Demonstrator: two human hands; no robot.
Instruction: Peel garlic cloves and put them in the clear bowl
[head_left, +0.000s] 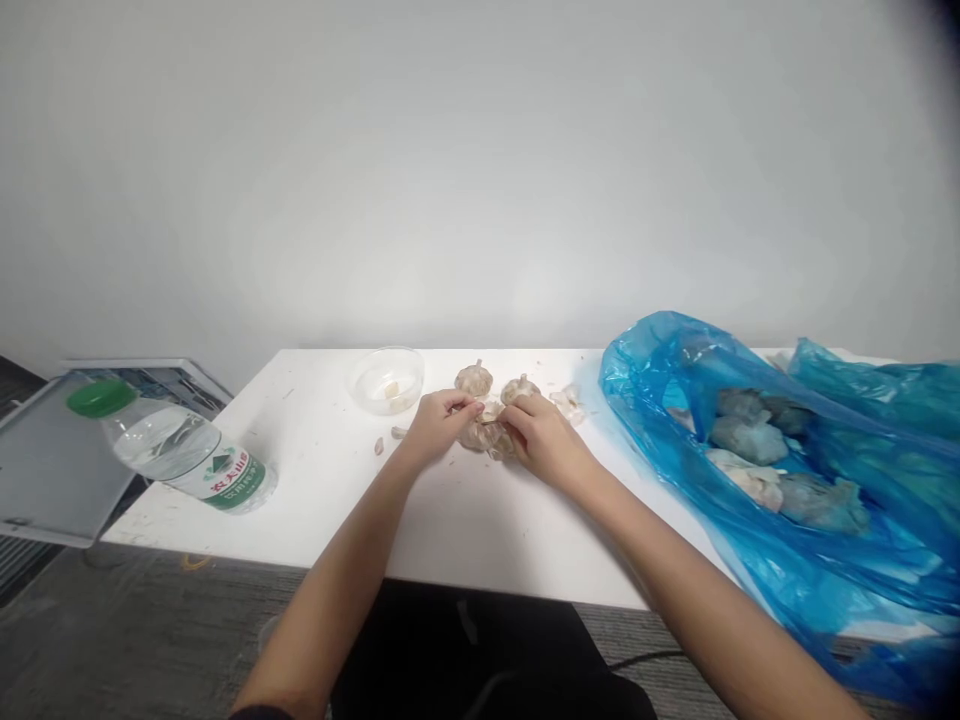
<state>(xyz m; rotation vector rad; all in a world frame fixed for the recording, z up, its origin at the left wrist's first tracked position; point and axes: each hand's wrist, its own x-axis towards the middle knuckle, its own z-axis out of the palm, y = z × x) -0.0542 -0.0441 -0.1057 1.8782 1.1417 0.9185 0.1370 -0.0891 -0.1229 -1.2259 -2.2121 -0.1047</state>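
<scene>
Lower edge, centre: dark clothing (pixel 487 650), with both forearms reaching up the frame over the white table (pixel 472 540). Lower right to mid-right: open blue bag (pixel 651 420), several bulbs (pixel 750 440) inside. Mid-left: water bottle (pixel 180 450), green cap, appearing tilted. Centre: left hand (pixel 439 425) and right hand (pixel 544 440) faced each other over the garlic (pixel 480 437), which lay on the table below and between them. Fingertips of each hand were gathered close at it; whether either pinch was clamped on a piece could not be told. Loose cloves (pixel 379 446) lay left of the left hand. Beyond: clear bowl (pixel 358 390) holding pale pieces (pixel 391 390), two whole bulbs (pixel 474 379), papery skins (pixel 568 402) right of them. Farthest, upper frame: pale wall (pixel 480 170).
</scene>
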